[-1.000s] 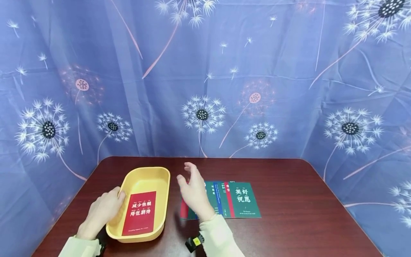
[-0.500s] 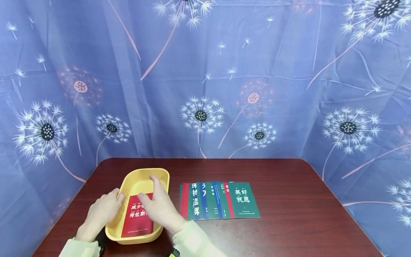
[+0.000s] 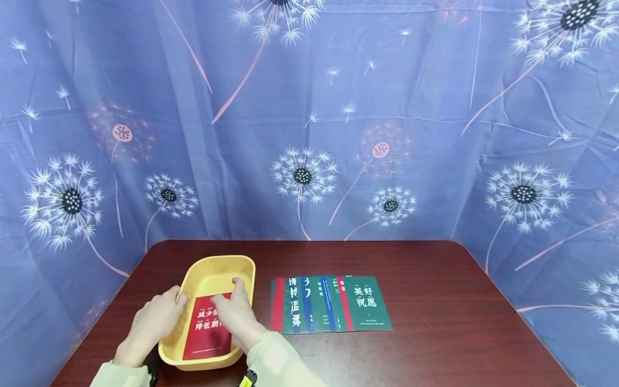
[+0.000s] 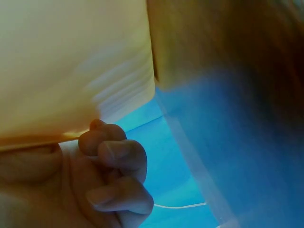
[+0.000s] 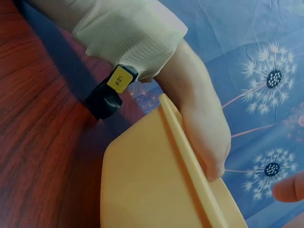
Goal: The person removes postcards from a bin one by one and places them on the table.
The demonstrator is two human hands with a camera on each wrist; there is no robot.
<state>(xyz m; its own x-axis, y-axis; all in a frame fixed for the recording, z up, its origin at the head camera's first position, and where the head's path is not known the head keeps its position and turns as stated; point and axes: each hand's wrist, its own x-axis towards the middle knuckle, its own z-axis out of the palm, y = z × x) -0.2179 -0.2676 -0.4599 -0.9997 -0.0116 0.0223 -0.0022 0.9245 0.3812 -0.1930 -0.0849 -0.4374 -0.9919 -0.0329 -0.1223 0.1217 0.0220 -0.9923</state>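
Observation:
A yellow plastic tray [image 3: 220,262] stands at the left of the table, with a red card [image 3: 207,338] printed in white characters lying in it. My left hand [image 3: 153,321] grips the tray's left rim; in the left wrist view its curled fingers [image 4: 124,156] show under the pale tray wall [image 4: 71,57]. Over the card's right side is my right hand [image 3: 238,318], thumb and forefinger spread, its other fingers hidden. Whether it touches the card I cannot tell. The right wrist view shows the left hand [image 5: 204,128] beyond the tray wall [image 5: 142,180].
Right of the tray, an overlapping row of green, red and blue cards [image 3: 319,306] lies on the dark red-brown table [image 3: 450,317]. A blue cloth with dandelion prints [image 3: 251,161] hangs behind the table and at its sides.
My right hand has moved left from above the row of cards to over the red card in the tray, then slightly lower. My left hand has stayed on the tray's rim.

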